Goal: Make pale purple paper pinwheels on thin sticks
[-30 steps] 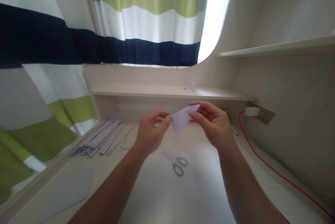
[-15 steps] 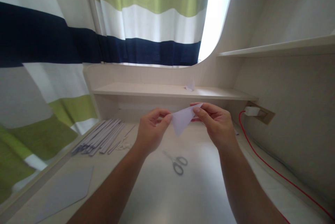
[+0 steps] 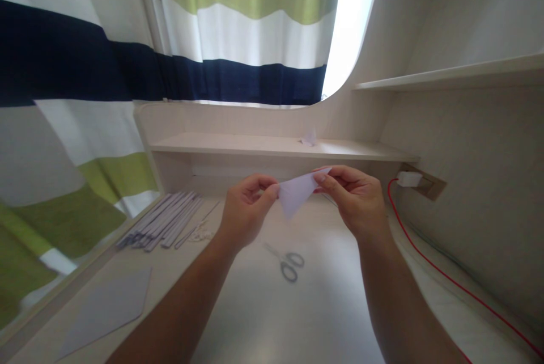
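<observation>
A small folded piece of pale paper (image 3: 296,193), roughly triangular, hangs in the air above the desk between my two hands. My left hand (image 3: 245,212) pinches its left corner between thumb and forefinger. My right hand (image 3: 353,198) pinches its upper right edge, fingers curled around it. Below the paper, a pair of scissors (image 3: 285,262) with grey handles lies flat on the desk.
A row of rolled paper strips (image 3: 164,221) lies at the desk's left. A flat grey sheet (image 3: 106,310) rests near the front left. A red cable (image 3: 442,276) runs from a wall plug (image 3: 409,179) along the right. A small paper scrap (image 3: 309,139) sits on the low shelf.
My right hand has shifted slightly up and right along the paper's edge, and the paper has tilted a little flatter. The left hand stays almost still.
</observation>
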A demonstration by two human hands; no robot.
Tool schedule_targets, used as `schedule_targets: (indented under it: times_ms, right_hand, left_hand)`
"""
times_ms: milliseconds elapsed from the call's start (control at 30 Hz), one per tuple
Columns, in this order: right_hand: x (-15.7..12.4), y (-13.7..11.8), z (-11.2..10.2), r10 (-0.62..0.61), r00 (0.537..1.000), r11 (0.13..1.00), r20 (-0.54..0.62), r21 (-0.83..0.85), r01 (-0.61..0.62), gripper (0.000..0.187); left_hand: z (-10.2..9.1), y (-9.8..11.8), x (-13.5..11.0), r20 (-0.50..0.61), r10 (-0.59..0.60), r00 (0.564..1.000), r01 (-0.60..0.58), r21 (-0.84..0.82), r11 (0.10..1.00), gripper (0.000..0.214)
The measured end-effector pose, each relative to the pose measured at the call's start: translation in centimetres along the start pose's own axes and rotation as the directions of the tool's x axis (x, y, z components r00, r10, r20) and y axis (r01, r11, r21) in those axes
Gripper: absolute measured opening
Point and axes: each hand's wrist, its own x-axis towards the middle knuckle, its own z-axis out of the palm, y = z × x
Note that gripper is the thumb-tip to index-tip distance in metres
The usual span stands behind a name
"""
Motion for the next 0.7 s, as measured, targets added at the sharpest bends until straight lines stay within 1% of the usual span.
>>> schedule_targets:
  times_ms: [200, 400, 700]
  right_hand:
    - [0.07, -0.23, 0.08, 0.002, 1.000, 1.000, -0.008, 0.013, -0.002, 0.009]
    - [0.14, -0.11, -0.01, 0.002, 1.000, 1.000, -0.002, 0.025, -0.002, 0.009]
    - [0.00, -0.17, -0.15, -0.004, 1.000, 1.000, 0.004, 0.015, 0.004, 0.005]
  left_hand:
    - [0.00, 0.12, 0.09, 0.003, 0.003, 1.000, -0.003, -0.010, 1.000, 0.014]
    - [0.06, 0.21, 0.14, 0.030, 0.001, 1.000, 0.000, -0.032, 0.999, 0.014]
    - [0.12, 0.39, 0.15, 0.025, 0.008, 1.000, -0.007, -0.048, 0.999, 0.013]
